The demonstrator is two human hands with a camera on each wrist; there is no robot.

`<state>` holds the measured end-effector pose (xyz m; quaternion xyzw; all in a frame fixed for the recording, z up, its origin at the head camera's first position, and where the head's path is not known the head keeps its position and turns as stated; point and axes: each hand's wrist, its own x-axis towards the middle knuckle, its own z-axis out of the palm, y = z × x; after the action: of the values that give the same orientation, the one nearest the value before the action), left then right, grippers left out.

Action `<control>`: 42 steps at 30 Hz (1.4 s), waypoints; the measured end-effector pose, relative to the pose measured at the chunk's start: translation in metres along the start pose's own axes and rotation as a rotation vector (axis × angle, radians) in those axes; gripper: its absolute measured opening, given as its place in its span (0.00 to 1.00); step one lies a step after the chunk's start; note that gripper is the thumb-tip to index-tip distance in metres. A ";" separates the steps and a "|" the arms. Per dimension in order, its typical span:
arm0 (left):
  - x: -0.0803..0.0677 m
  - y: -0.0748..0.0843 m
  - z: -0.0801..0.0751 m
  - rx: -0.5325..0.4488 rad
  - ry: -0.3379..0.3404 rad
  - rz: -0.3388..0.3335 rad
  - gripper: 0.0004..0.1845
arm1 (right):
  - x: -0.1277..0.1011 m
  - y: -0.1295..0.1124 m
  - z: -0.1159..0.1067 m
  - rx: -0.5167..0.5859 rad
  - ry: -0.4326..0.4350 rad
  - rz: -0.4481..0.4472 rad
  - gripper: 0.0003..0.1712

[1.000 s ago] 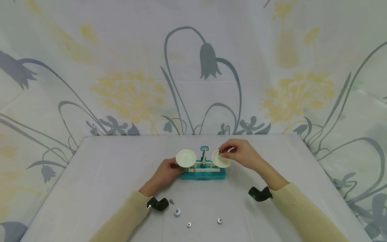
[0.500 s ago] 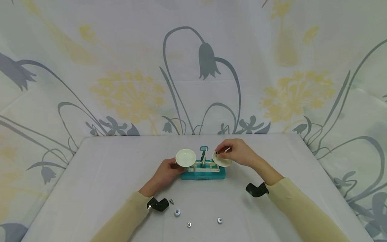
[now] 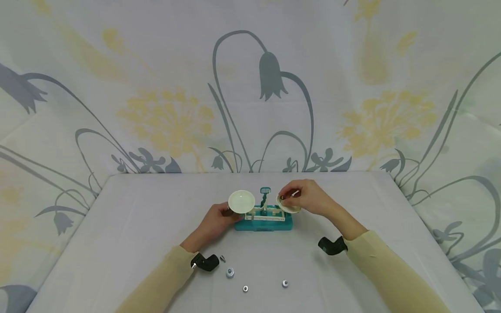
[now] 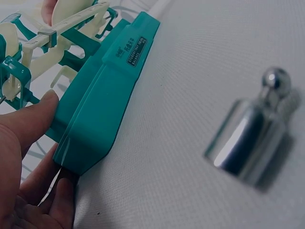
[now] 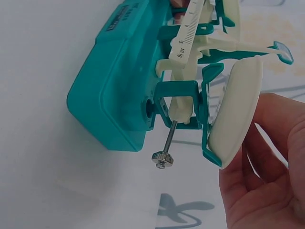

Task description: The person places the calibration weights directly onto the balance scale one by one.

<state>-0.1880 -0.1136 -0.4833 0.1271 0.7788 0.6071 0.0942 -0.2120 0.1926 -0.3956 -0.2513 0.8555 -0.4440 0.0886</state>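
Note:
A small teal balance scale (image 3: pixel 263 222) with two cream pans stands mid-table. My left hand (image 3: pixel 226 214) grips the left end of its base; in the left wrist view the thumb (image 4: pixel 29 119) lies on top of the base (image 4: pixel 102 102) and the fingers curl under it. My right hand (image 3: pixel 284 199) pinches a small dark weight (image 3: pixel 282 198) just over the right pan (image 3: pixel 290 208). The left pan (image 3: pixel 241 201) is bare and stands higher. In the right wrist view the right pan (image 5: pixel 238 112) is edge-on, with my fingers (image 5: pixel 267 176) behind it.
Several small silver weights lie near the front edge: one (image 3: pixel 230 273) by my left wrist, another (image 3: pixel 245 288) and a third (image 3: pixel 285 284) further right. A knobbed steel weight (image 4: pixel 252 138) stands close to the base. Flowered cloth covers table and backdrop.
My right hand has lowered the small weight toward the right pan. That pan has dipped and the left pan has risen. My left hand has stayed on the base.

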 end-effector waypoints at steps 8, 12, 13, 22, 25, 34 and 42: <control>0.002 0.002 0.000 0.009 0.011 -0.005 0.19 | -0.001 -0.005 -0.003 -0.029 0.040 -0.019 0.09; 0.001 0.003 0.000 0.009 0.016 -0.015 0.19 | -0.002 -0.006 -0.003 -0.031 0.045 -0.019 0.08; 0.001 0.004 0.000 0.011 0.018 -0.018 0.19 | -0.002 -0.006 -0.003 -0.033 0.048 -0.019 0.08; 0.001 0.005 0.000 0.023 0.013 -0.005 0.18 | -0.005 -0.005 -0.005 -0.042 0.071 -0.018 0.08; 0.000 0.004 0.000 0.024 0.011 0.009 0.18 | -0.005 -0.004 -0.006 -0.041 0.075 -0.019 0.08; 0.000 0.002 0.001 0.020 0.013 -0.012 0.18 | -0.009 -0.006 -0.007 -0.051 0.090 -0.031 0.09; 0.000 0.001 0.000 0.029 -0.005 -0.016 0.19 | -0.011 -0.005 -0.007 -0.037 0.112 -0.037 0.10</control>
<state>-0.1878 -0.1137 -0.4824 0.1238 0.7882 0.5946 0.0991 -0.2030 0.2008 -0.3888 -0.2433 0.8623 -0.4432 0.0278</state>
